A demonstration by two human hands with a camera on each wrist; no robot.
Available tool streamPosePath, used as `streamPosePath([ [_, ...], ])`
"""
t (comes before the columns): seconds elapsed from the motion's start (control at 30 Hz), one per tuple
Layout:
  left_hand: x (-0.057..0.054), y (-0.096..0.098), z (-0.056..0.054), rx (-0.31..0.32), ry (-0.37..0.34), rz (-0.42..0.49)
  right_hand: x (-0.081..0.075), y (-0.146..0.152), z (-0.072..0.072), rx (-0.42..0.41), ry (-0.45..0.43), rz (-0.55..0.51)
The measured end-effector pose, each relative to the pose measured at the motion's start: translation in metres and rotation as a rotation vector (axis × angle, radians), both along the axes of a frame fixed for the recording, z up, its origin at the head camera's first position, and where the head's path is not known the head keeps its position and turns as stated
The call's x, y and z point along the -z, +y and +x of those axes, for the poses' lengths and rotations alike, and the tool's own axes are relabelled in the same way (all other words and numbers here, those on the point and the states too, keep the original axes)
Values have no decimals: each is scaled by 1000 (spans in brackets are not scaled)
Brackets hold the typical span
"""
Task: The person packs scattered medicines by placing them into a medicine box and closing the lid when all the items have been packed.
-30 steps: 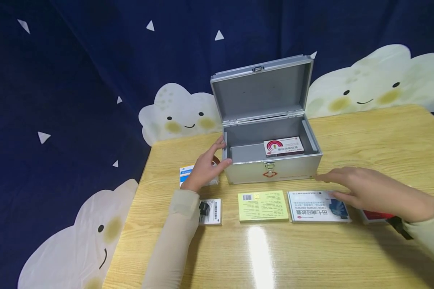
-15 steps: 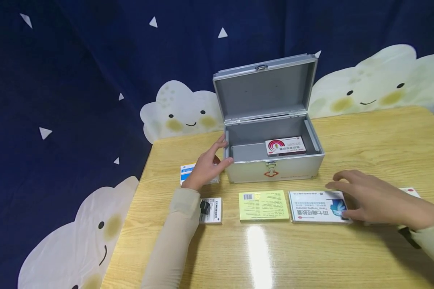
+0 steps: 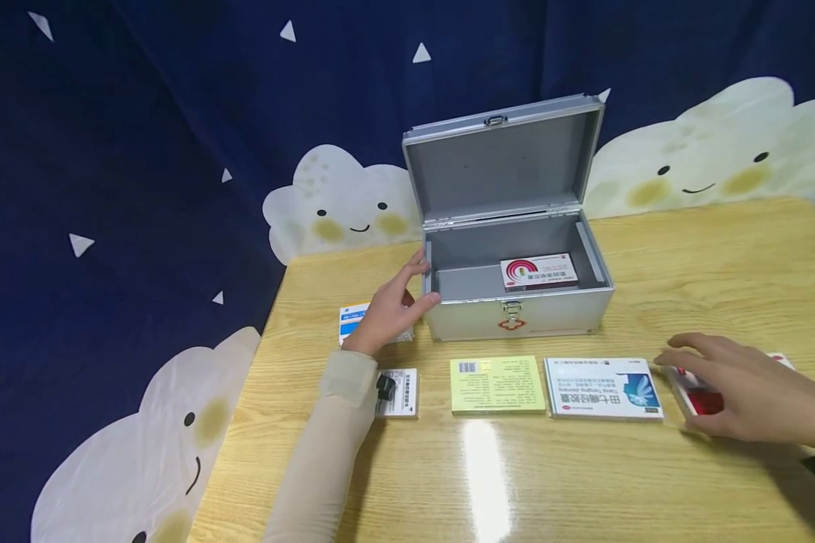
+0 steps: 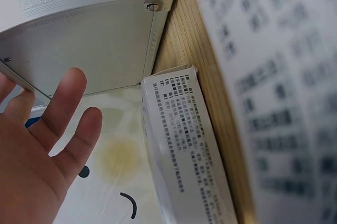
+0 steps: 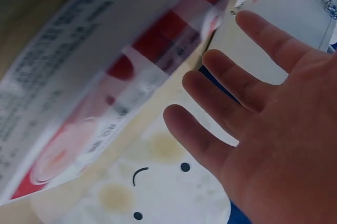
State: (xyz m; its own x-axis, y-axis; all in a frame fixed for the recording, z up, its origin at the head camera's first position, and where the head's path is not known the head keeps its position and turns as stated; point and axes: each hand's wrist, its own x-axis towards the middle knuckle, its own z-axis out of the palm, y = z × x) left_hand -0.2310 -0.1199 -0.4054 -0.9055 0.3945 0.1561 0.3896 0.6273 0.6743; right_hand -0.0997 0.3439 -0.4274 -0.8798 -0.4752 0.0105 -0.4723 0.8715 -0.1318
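The left grip [image 3: 384,315], loose-fingered, touches the metal box [image 3: 472,322]. The right grip [image 3: 754,391] spreads over a glossy carton [image 3: 706,403], partly hiding it.

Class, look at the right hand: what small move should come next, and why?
Probably the right hand should close its fingers and thumb around the red-and-white box. Its fingers are spread over that box but not gripping it, while the left hand is at the open metal case, where one pink-and-white box lies.
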Motion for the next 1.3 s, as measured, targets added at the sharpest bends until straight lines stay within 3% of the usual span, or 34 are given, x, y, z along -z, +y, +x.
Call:
streamPosePath([
  [0.47, -1, 0, 1, -8, 9, 3, 9, 7, 0, 20, -117, 35],
  [0.87, -1, 0, 1, -7, 8, -2, 11, 7, 3, -42, -23, 18],
  [1.1, 0, 1, 1, -13, 5, -7, 8, 7, 3, -16, -45, 39],
  [1.3, 0, 0, 1, -14, 6, -6, 0, 8, -1, -20, 52, 24],
])
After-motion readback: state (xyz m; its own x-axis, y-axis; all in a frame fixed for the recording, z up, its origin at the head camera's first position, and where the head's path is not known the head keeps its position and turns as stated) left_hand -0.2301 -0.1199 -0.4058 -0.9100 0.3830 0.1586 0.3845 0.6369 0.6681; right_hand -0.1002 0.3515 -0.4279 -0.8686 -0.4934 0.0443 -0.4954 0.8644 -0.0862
